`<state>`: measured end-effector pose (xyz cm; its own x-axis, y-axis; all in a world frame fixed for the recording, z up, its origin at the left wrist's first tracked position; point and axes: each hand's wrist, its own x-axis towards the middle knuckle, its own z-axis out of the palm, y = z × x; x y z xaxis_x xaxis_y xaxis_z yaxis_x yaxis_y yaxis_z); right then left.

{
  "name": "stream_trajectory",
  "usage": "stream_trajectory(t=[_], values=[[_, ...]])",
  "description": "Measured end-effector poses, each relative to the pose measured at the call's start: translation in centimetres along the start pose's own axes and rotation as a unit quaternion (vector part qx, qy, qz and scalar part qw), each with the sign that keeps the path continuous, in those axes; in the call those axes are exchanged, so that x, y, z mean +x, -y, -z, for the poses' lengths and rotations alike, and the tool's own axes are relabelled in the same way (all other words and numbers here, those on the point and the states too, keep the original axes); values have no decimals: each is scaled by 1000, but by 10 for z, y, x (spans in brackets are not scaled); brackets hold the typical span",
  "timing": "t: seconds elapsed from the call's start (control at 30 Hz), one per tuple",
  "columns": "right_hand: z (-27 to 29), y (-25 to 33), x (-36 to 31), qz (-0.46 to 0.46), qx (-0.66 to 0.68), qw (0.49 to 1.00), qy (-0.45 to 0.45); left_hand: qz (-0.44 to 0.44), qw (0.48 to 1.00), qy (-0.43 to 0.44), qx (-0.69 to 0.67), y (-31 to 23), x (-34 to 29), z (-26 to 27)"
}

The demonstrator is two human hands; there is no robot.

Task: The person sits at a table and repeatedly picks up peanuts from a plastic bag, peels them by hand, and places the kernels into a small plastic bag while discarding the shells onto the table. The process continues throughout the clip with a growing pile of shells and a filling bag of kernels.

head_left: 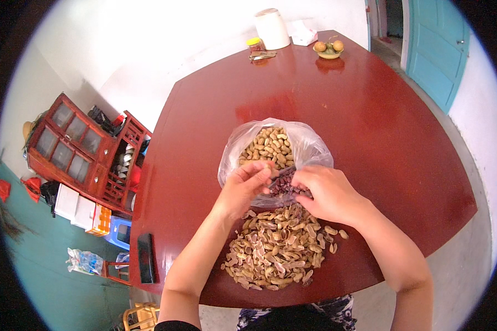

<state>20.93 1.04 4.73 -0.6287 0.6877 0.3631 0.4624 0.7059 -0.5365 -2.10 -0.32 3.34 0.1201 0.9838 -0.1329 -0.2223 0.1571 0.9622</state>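
Observation:
A clear plastic bag [234, 149] stands open on the table, with unshelled peanuts [268, 144] filling its far part. Dark red peanut kernels [281, 185] lie in the nearer part, between my hands. My left hand [247, 186] is closed at the bag's left side, pinching a tan peanut [274, 172] between thumb and fingers. My right hand [327, 192] is curled over the kernels at the bag's right side, its fingertips drawn together; what they hold, if anything, is hidden. A heap of empty peanut shells [276, 248] lies in front of the bag, below both hands.
The red-brown table [381, 132] carries a black flat object [146, 258] at its left edge. Far back stand a white canister [272, 30], a yellow-lidded jar [254, 44] and a bowl of fruit [328, 54]. A wooden cabinet [85, 146] stands left.

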Motion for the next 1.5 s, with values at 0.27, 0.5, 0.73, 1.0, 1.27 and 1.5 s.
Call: stream_trajectory(t=[0.27,0.5,0.73,1.0,1.27,1.5], values=[[-16,-6,5,-45,238,966,-91,32,998,32,-48,10,-8,-22],[-12,-15,12,-154,566,809,-45,76,989,-4,-127,-2,-9,-24],[-14,-9,11,-234,642,730,9,35,991,63,-113,3,-12,-22],[-22,-3,10,-177,538,824,-27,-37,999,17,31,6,-14,-31],[-26,-5,9,-165,516,839,-51,-14,1000,7,-11,6,-12,-31],[-24,2,8,-146,457,874,-77,71,992,73,78,-2,-18,-23]])
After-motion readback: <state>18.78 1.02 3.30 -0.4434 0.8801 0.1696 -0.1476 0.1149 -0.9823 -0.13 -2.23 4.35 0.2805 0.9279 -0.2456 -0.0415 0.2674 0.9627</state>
